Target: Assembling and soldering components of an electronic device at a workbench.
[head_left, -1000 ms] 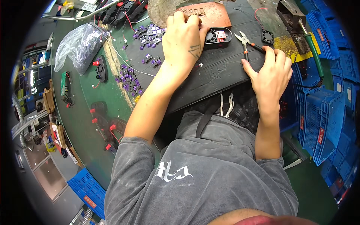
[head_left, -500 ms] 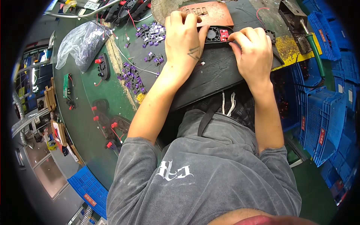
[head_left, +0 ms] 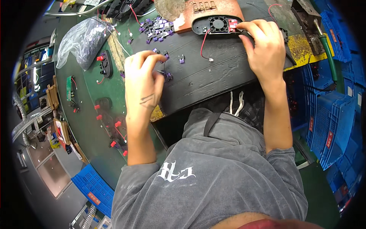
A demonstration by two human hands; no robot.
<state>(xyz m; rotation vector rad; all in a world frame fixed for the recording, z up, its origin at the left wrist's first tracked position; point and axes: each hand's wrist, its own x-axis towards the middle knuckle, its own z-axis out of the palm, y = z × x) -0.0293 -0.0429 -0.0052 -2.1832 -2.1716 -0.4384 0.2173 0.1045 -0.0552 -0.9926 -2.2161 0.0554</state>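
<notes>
My right hand point(head_left: 265, 47) grips the right end of a black oval fan housing point(head_left: 201, 27), finger on top and thumb at the lower edge. Inside the housing sit a small round fan point(head_left: 218, 24) and a red board point(head_left: 233, 25). A red lead point(head_left: 202, 46) with a white plug hangs from it onto the black work board point(head_left: 213, 78). The housing leans against a copper-coloured block point(head_left: 225, 9). My left hand point(head_left: 143, 82) hovers among small purple-and-black parts point(head_left: 168, 76), its fingers bent and its thumb apart from them; nothing shows between them.
A pile of purple parts point(head_left: 157, 28) lies beyond my left hand. Leftward are a clear plastic bag point(head_left: 82, 45), another black housing point(head_left: 105, 65) and a green circuit board point(head_left: 69, 88). A green-handled tool point(head_left: 327, 57) and blue crates point(head_left: 328, 126) stand to the right.
My left hand has let go of the housing and moved left and nearer, to the purple parts. The housing and its red lead are now uncovered; my right hand stays at its right end.
</notes>
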